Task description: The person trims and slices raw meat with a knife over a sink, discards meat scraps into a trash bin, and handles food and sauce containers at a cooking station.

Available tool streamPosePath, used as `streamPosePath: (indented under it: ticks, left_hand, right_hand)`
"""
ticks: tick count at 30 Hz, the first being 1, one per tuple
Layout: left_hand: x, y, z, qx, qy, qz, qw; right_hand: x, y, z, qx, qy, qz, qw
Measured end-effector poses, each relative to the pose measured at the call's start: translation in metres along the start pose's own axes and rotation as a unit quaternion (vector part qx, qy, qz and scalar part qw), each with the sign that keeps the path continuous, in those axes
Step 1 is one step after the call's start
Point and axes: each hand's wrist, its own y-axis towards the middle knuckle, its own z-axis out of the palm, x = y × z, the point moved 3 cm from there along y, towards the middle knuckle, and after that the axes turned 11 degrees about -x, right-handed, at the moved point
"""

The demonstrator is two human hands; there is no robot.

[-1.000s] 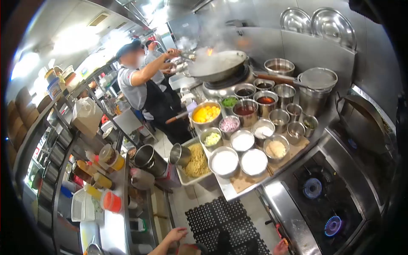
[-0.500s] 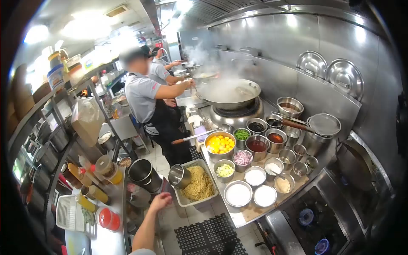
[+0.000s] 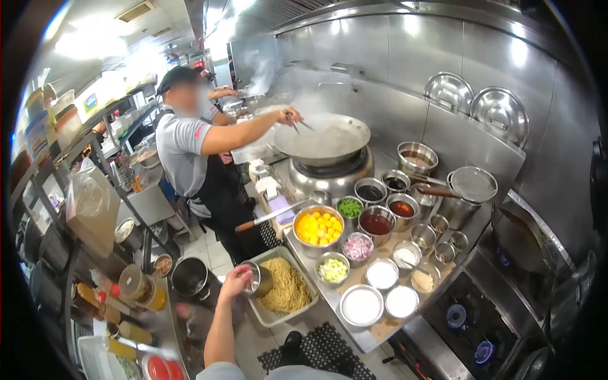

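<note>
My left hand [image 3: 236,281] reaches forward from the bottom of the view. Its curled fingers are at the near left rim of a steel pot [image 3: 263,282] and appear to grip it. This pot leans on its side among yellow noodles [image 3: 284,288] in a pale plastic basket [image 3: 269,321]. My right hand is out of view. Right of the basket, a metal counter holds a bowl of egg yolks [image 3: 318,228], chopped cucumber-like pieces [image 3: 332,270], sliced shallots [image 3: 358,247] and several bowls of white contents [image 3: 361,305].
A co-worker [image 3: 183,139] in a black apron holds tongs over a steaming wok [image 3: 323,149]. A ladle [image 3: 272,215] lies across the counter corner. Lit gas burners [image 3: 456,316] are at right. A dark stockpot [image 3: 190,277] and shelving with bottles stand left; a black mat [image 3: 323,342] covers the floor.
My left hand has moved to the steel pot's rim from beside it. The view has shifted, and my foot now shows. The co-worker's arm is lifted higher, with tongs over the wok.
</note>
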Motion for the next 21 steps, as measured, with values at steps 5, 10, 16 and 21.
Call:
streamPosePath:
  ticks: [5, 10, 16, 21]
  left_hand:
    - [-0.012, 0.049, -0.001, 0.063, -0.031, -0.02, 0.997]
    - [-0.01, 0.08, -0.015, 0.107, -0.041, -0.053, 0.992]
    - [0.002, 0.1, -0.028, 0.12, -0.076, -0.08, 0.987]
    - [0.004, 0.092, -0.029, 0.208, -0.025, -0.065, 0.976]
  right_hand:
    - [-0.008, -0.013, 0.034, -0.059, -0.066, 0.081, 0.993]
    - [-0.009, -0.047, 0.066, -0.092, -0.104, 0.156, 0.978]
    - [-0.017, -0.088, 0.086, -0.1, -0.133, 0.202, 0.965]
    - [-0.045, -0.127, 0.089, -0.11, -0.145, 0.192, 0.964]
